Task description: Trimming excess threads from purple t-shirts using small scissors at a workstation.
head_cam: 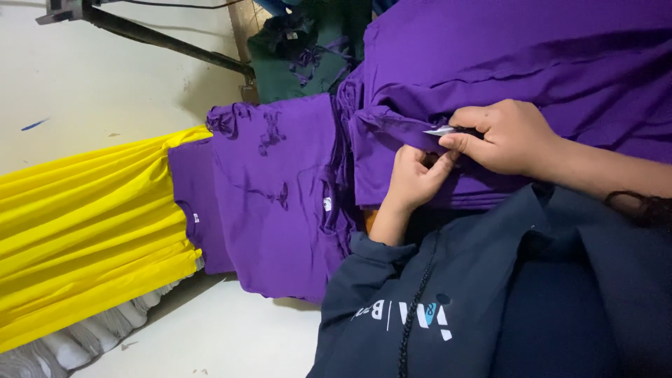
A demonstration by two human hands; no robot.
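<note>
Both hands work the purple stack's (504,63) front edge. Right hand (507,136) pinches a small white tag (439,131) there; left hand (413,178) just below it, fingers curled on the fabric fold. Risks: tag slips from a thin pinch, or tugging drags the top shirt and skews the stack toward the flat purple shirt (280,189) beside it.

A pale, off-white work table (98,84) carries the cloth, with bare patches showing at ten o'clock and again at seven o'clock. Directly on it lie a stack of yellow garments (84,231) at nine o'clock, a flat pile of purple shirts (280,210) at the centre, a larger heap of purple fabric (525,63) from one to three o'clock, and a dark green garment (301,56) at twelve o'clock. A black metal arm (161,38) crosses the table at eleven o'clock.
</note>
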